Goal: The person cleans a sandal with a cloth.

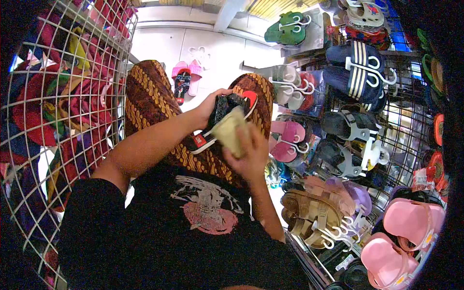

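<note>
My left hand [209,107] grips a black sandal [227,113] with a red and white sole, held up over my lap. My right hand [249,152] presses a pale yellowish cloth [229,131] against the sandal's near side. Both hands meet above my knees, which are covered by a brown patterned batik cloth [150,94]. I wear a black shirt [193,227] with a pale print.
A wire rack [372,125] at right hangs several pairs of sandals: dark striped, pink, tan, green. Pink shoes [411,227] sit low right. A white wire grid [63,121] with colourful goods stands at left. A pink sandal pair [186,79] lies on the white floor ahead.
</note>
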`<state>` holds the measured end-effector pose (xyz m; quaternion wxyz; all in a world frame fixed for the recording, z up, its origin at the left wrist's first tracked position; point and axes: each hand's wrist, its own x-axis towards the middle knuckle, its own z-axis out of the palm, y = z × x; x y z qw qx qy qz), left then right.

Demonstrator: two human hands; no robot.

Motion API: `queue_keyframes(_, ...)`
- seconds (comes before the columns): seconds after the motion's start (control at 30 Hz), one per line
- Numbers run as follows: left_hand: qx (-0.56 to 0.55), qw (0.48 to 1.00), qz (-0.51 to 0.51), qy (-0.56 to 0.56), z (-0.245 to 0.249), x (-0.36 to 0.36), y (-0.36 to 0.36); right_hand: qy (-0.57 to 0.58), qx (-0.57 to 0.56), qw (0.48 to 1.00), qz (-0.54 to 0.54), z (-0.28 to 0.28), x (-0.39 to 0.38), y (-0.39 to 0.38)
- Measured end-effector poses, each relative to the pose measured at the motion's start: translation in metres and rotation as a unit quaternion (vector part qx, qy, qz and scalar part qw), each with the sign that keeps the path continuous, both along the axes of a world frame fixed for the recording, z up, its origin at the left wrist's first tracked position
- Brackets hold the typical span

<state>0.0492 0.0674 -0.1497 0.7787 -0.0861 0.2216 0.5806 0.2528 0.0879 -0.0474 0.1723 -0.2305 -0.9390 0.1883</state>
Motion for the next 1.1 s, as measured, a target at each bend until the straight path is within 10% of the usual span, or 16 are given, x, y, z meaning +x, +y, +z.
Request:
queue_keyframes(0.1, 0.003, 0.999, 0.002, 0.037, -0.007, 0.001, 0.001, -0.06, 0.005, 0.996, 0.058, 0.016, 0.003, -0.006)
queue_keyframes(0.3, -0.065, 0.998, 0.013, 0.01, 0.038, 0.002, 0.001, 0.0, -0.085, 0.974, -0.208, -0.002, -0.002, 0.011)
queue_keyframes(0.43, -0.04, 0.999, 0.005, 0.018, 0.022, -0.004, 0.0, -0.092, -0.017, 0.993, 0.072, 0.021, 0.0, -0.001)
queue_keyframes(0.63, 0.001, 1.0, -0.012, 0.017, 0.044, -0.003, -0.005, 0.021, -0.058, 0.98, -0.191, -0.003, -0.005, 0.015)
queue_keyframes(0.77, -0.021, 0.998, -0.004, 0.052, 0.028, -0.004, -0.004, -0.031, 0.0, 0.993, 0.112, 0.01, 0.003, -0.001)
queue_keyframes(0.9, 0.115, 0.99, -0.062, -0.058, 0.007, -0.01, -0.004, 0.051, -0.023, 0.994, -0.091, -0.011, 0.001, 0.014)
queue_keyframes(0.97, -0.02, 0.999, -0.013, 0.049, 0.024, 0.001, -0.001, 0.056, -0.003, 0.989, -0.134, -0.008, -0.004, 0.013)
queue_keyframes(1.1, -0.007, 0.997, -0.021, 0.07, 0.024, -0.003, -0.003, -0.038, 0.016, 0.988, 0.145, 0.01, 0.003, -0.001)
